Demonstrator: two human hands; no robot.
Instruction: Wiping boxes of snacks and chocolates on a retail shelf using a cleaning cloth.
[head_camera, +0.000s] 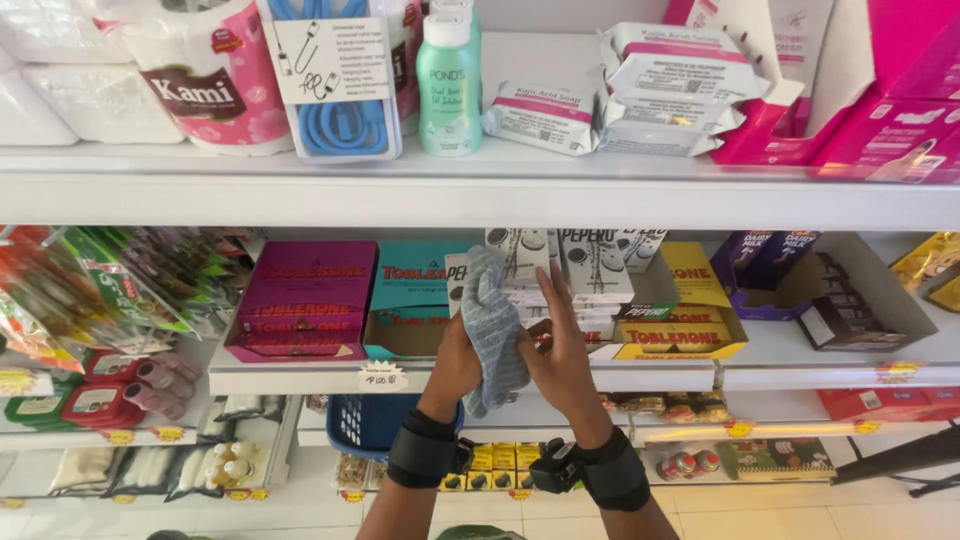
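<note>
Both forearms rise side by side before the shelf (460, 378). The left hand (452, 365) has its grip closed on a blue-grey cloth (493, 330); the right hand (560, 350) presses flat-fingered against the cloth, fingers pointing up toward white boxes (590, 265).

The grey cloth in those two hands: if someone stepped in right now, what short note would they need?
Left hand: holds the grey cloth from behind.
Right hand: flat against the cloth's other side, fingers up.
Cloth hangs in front of the white snack boxes on the middle shelf; pink carton and teal carton to the left.
Which boxes have been wiped cannot be told.
</note>
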